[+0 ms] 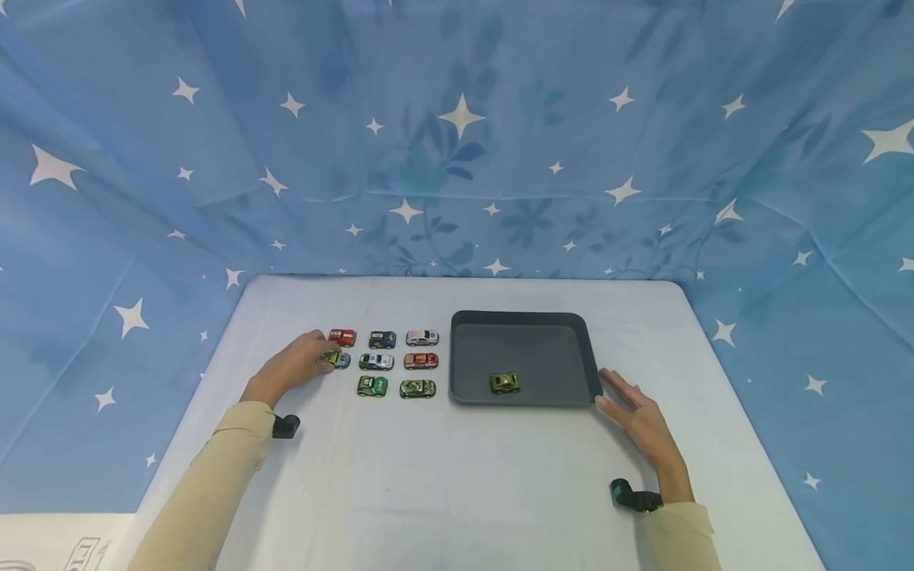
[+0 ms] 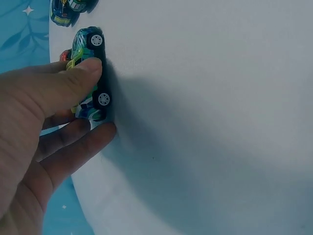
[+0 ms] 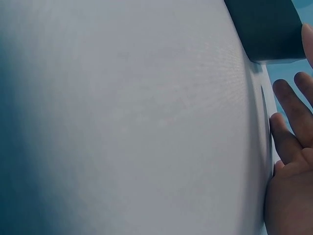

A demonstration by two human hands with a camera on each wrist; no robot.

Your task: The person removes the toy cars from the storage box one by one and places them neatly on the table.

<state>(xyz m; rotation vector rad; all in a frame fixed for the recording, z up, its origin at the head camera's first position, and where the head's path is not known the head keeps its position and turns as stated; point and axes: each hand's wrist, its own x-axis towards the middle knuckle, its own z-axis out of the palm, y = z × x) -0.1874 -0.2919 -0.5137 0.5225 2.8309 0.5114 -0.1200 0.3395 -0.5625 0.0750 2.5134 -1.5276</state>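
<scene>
My left hand pinches a green, blue and yellow toy car at the left end of the rows of toy cars. In the left wrist view the thumb lies on the car's side near its wheels, with fingers partly hidden behind it. My right hand lies at the right edge of a dark grey tray, fingers extended, thumb close to the tray's corner; whether it touches cannot be told. Inside the tray, near its front, sits an olive-green camouflage toy car.
Left of the tray stand several toy cars: a red one, a dark blue one, a white one, an orange-red one, a silver one, a green one and a camouflage one. A star-patterned blue cloth hangs behind the white table.
</scene>
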